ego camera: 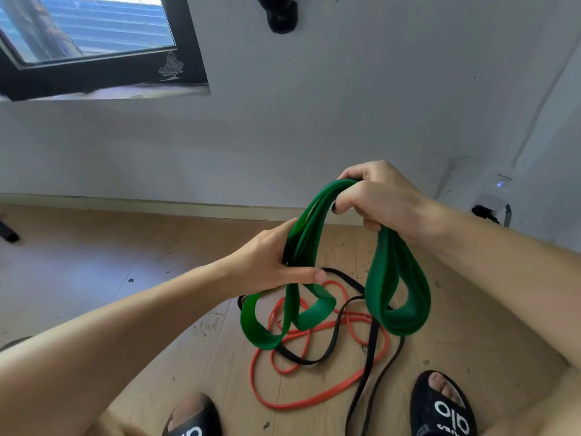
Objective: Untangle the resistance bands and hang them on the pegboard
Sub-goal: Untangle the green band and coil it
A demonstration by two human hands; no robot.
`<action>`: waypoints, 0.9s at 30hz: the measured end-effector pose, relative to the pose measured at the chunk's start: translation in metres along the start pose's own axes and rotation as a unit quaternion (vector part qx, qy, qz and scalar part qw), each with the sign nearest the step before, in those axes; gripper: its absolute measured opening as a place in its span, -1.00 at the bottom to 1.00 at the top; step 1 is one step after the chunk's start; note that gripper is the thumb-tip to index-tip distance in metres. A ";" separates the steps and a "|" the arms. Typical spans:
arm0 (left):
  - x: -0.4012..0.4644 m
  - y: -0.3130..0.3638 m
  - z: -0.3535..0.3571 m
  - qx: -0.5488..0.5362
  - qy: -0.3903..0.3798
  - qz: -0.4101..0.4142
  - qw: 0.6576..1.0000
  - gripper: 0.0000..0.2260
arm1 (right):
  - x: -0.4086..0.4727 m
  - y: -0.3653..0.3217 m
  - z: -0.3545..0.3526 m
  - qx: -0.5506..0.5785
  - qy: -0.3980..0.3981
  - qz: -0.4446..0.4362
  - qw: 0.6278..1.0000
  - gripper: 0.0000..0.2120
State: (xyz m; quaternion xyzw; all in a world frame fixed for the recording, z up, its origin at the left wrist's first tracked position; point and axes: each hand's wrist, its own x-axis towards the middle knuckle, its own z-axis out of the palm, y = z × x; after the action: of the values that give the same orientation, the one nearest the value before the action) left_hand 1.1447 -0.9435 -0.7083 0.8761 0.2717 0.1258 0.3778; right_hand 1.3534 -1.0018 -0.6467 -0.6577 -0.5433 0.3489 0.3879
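A wide green resistance band [397,297] hangs in folded loops in front of me. My right hand [374,199] grips the gathered top of it, fingers curled round the strands. My left hand [267,259] holds the left strands lower down, thumb and fingers round them. Below, on the wooden floor, a thin orange band [314,401] and a thin black band [371,366] lie tangled together. The green loops dangle just above that tangle. No pegboard is in view.
My two feet in black slides [446,410] stand at the bottom edge, either side of the tangle. A grey wall with a black mount [281,14] rises ahead, a dark-framed window [94,42] at upper left. A wall socket with a plug [490,206] sits low at right.
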 end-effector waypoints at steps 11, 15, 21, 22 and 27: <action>0.002 -0.003 -0.017 -0.211 -0.020 -0.067 0.975 -0.77 | 0.008 0.010 -0.006 0.021 0.017 0.037 0.999 -0.91; 0.000 -0.006 -0.025 -0.284 -0.063 -0.119 0.949 -0.77 | 0.013 0.017 -0.006 0.000 0.006 0.040 0.999 -0.88; -0.007 -0.012 -0.035 -0.209 -0.117 -0.150 0.959 -0.86 | 0.021 0.032 -0.007 -0.049 -0.030 0.046 0.997 -0.97; -0.008 -0.013 -0.036 -0.197 -0.125 -0.150 0.961 -0.86 | 0.021 0.034 -0.006 -0.060 -0.041 0.044 0.996 -0.93; -0.019 -0.028 -0.046 -0.189 -0.121 -0.170 0.960 -0.81 | 0.020 0.041 -0.001 -0.137 -0.129 0.028 0.982 -0.77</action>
State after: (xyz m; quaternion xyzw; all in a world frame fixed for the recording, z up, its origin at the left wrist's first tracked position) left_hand 1.0987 -0.9114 -0.6979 0.7382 0.3405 0.0022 0.5824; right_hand 1.3761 -0.9863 -0.6835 -0.6692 -0.6127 0.3637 0.2107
